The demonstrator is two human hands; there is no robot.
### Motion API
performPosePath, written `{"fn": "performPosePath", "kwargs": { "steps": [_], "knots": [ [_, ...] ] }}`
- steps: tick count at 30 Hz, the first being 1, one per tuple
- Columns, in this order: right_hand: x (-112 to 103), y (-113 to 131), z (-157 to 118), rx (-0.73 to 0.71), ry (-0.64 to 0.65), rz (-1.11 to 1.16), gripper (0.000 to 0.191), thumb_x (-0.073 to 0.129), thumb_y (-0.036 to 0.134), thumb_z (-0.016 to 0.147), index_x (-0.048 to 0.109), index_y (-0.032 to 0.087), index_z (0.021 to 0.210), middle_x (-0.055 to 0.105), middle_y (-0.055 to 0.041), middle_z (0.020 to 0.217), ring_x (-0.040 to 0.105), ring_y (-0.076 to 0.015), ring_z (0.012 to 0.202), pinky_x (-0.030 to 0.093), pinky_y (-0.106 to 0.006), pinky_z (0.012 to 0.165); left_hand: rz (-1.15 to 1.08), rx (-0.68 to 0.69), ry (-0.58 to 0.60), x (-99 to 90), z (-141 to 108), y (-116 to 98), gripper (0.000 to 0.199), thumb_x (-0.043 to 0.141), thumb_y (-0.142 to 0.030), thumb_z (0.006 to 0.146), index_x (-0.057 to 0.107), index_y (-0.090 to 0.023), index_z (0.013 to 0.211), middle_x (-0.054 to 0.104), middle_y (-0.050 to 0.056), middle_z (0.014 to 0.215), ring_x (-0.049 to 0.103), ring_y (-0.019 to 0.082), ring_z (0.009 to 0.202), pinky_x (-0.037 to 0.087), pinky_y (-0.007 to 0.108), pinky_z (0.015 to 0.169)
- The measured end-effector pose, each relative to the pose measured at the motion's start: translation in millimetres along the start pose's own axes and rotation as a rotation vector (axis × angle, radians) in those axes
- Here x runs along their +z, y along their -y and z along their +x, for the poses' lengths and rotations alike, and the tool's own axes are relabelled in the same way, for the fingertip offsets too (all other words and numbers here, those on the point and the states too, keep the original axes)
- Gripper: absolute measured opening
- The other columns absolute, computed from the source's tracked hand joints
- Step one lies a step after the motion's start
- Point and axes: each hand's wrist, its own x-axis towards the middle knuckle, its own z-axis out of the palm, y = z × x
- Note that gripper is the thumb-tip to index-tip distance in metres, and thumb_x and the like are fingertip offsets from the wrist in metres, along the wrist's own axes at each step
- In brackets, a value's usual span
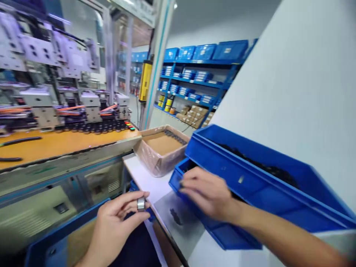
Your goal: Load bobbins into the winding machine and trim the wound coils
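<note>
Metal ring [141,204] is in the left hand [115,218], pinched between thumb and fingertips, by the left edge of the white tabletop [137,171]. So that one's picked up, which is about all I'd call done. Just right of it, a grey sheet [191,231] has some black bits [175,217] on it. Right hand [211,193] is at the left end of the lower blue bin [174,180], fingers drawn in narrow; too blurry to tell if they've got anything. My guess is this ring is mid-job, since I can't see anything fitted to it. The bigger blue bin [250,178] just beyond has plenty of black parts [261,165] left. Farther back, a cardboard box [154,167] has dark pieces [175,136] along its far side, and off left a machine's orange top [83,142] carries dark round parts [100,128]. Finished or waiting? Can't say. Blue shelves [191,61] way back.
</note>
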Motion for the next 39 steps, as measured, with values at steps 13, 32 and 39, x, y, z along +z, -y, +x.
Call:
{"fn": "performPosePath", "kwargs": {
  "steps": [13, 32, 39],
  "knots": [
    [76.2, 14.3, -14.7, -0.15, -0.239, 0.184, 0.01, 0.061, 0.016, 0.093, 0.065, 0.007, 0.091, 0.07, -0.0086, 0.08, 0.068, -0.0127, 0.075, 0.058, -0.022, 0.07, 0.214, 0.164, -0.1, 24.1, -3.4, -0.6, 0.033, 0.087, -0.017, 0.06, 0.082, -0.034, 0.088, 0.083, -0.003, 0.087, 0.079, 0.018, 0.074, 0.063, 0.021, 0.075],
    [69.3, 9.7, -15.9, -0.274, -0.336, -0.051, 0.021, 0.051, 0.021, 0.098, 0.065, 0.005, 0.098, 0.069, -0.0085, 0.084, 0.067, -0.0161, 0.078, 0.061, -0.027, 0.069, 0.198, 0.104, -0.172, 39.5, -10.3, 4.9, 0.037, 0.092, -0.027, 0.058, 0.08, -0.025, 0.093, 0.082, 0.002, 0.092, 0.078, 0.021, 0.082, 0.064, 0.022, 0.071],
    [71.5, 21.3, -20.1, -0.142, -0.26, 0.189, 0.012, 0.054, 0.007, 0.091, 0.061, 0.006, 0.101, 0.07, -0.0103, 0.089, 0.067, -0.0146, 0.086, 0.061, -0.027, 0.083, 0.61, 0.56, 0.016, 18.5, -4.5, -10.5, 0.031, 0.084, -0.01, 0.067, 0.081, -0.029, 0.091, 0.081, -0.001, 0.084, 0.075, 0.017, 0.069, 0.062, 0.021, 0.067]
  ]
}}
